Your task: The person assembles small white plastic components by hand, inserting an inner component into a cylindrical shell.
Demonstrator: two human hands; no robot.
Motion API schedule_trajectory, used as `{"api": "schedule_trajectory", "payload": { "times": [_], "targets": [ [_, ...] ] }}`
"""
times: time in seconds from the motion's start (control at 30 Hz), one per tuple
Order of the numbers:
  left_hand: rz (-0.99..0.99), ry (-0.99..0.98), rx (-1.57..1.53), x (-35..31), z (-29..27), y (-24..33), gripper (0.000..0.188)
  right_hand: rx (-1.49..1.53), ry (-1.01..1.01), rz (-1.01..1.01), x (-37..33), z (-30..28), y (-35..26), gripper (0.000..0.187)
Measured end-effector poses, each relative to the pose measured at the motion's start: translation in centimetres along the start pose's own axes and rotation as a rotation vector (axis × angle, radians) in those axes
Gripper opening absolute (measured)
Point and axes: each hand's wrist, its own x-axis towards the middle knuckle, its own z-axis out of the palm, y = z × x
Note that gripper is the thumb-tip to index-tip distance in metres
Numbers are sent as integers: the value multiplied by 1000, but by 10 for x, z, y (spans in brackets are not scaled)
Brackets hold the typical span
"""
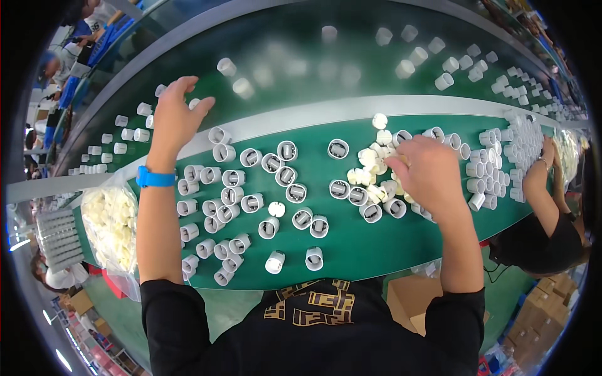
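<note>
My left hand reaches over the conveyor belt with thumb and fingers apart. Just beyond its fingertips is a white cup; whether they touch, I cannot tell. My right hand is bent over a heap of cream round caps, thumb and fingers drawn together. Its fingertips are partly hidden, and so is whatever may be between them. Many white cups with grey parts inside, such as one cup, lie on the green table between my arms. A single cap lies among them.
Loose cups ride the green belt behind a grey rail. At left is a clear bag of caps. Stacked cups stand at right near a co-worker's arm. A cardboard box sits below the table edge.
</note>
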Motion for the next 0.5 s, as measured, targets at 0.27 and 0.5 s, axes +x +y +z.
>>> {"api": "schedule_trajectory", "payload": {
  "times": [0.27, 0.5],
  "targets": [
    [536, -77, -55, 45, 82, 122, 47, 43, -7, 19, 4, 0, -5, 9],
    [448, -162, -110, 49, 75, 126, 44, 532, 312, 96, -38, -7, 0, 11]
  ]
}}
